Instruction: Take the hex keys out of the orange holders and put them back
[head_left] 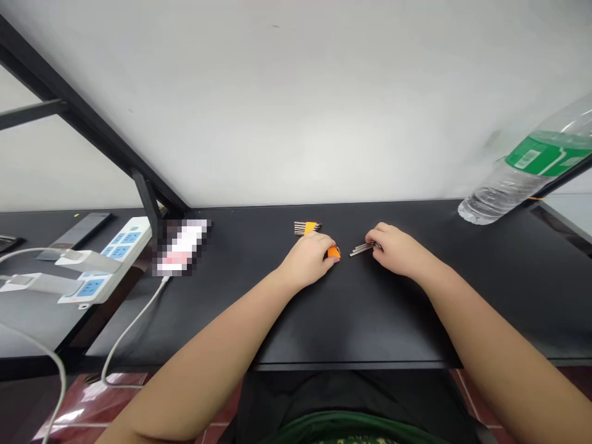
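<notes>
My left hand (312,259) is closed, thumb and fingers pinching a small orange holder (333,251) above the black table. Just beyond its knuckles lies a set of thin metal rods (300,227) side by side in another orange holder (311,227), partly hidden by the hand. My right hand (393,250) is curled around several loose thin metal rods (359,249), which look like hex keys. Their straight ends point left toward the orange holder, and their other ends are hidden by my fingers. A small gap separates the two hands.
A phone (182,245), blurred out, lies at the left on a white charging cable (134,333). Further left is a power strip (111,259) with plugged-in chargers. A large water bottle (522,166) with a green label stands at the right, before the white wall (296,111).
</notes>
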`<state>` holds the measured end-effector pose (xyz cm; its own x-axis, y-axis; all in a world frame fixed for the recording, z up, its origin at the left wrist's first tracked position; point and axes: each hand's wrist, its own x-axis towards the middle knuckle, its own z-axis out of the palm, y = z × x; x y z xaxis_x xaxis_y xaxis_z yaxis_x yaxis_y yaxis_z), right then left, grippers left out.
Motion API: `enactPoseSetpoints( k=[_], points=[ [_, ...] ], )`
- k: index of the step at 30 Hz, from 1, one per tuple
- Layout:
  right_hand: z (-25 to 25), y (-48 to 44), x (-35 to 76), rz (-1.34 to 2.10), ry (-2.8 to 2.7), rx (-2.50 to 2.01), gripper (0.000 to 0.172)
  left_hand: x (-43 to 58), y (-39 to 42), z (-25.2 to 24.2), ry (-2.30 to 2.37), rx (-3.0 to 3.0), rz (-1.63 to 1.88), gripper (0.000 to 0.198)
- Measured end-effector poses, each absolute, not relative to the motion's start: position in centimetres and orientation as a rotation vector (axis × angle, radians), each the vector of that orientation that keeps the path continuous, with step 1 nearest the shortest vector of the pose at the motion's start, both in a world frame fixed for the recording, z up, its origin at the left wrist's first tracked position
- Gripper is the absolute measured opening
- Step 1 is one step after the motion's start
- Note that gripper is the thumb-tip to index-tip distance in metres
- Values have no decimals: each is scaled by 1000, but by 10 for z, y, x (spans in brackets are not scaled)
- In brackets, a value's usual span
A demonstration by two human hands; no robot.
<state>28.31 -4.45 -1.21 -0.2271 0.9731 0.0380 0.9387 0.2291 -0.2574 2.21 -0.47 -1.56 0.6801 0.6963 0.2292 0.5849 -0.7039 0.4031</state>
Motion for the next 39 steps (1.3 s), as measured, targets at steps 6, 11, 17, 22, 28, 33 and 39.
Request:
enactPoseSetpoints(
  k=[6, 11, 17, 22, 28, 33, 39],
  points=[
    [-11, -44, 289, 151, -2231, -2032, 23, 19, -4, -20, 1109, 2516, 523, 43],
    [-11, -43, 292, 58, -2239, -2037, 25, 18, -5, -16, 1114, 2452, 475, 46],
    [-11, -51, 257, 237, -2139, -1618, 20, 20, -5, -12, 1112, 2355, 504, 39],
    [-16, -54, 219, 486, -2118, -1515, 10, 26, -10, -12, 1105, 2295, 570, 33],
    [-18, -50, 214, 616, -1962, -1550, 11, 35, -20, -14, 996, 2408, 670, 36],
    [-17, -49, 220, 919, -1740, -1513, 11, 37, -26, -13, 1004, 2428, 703, 35],
    [-15, -50, 218, 560, -1997, -1531, 10, 39, -26, -13, 1028, 2419, 710, 37]
  ],
)
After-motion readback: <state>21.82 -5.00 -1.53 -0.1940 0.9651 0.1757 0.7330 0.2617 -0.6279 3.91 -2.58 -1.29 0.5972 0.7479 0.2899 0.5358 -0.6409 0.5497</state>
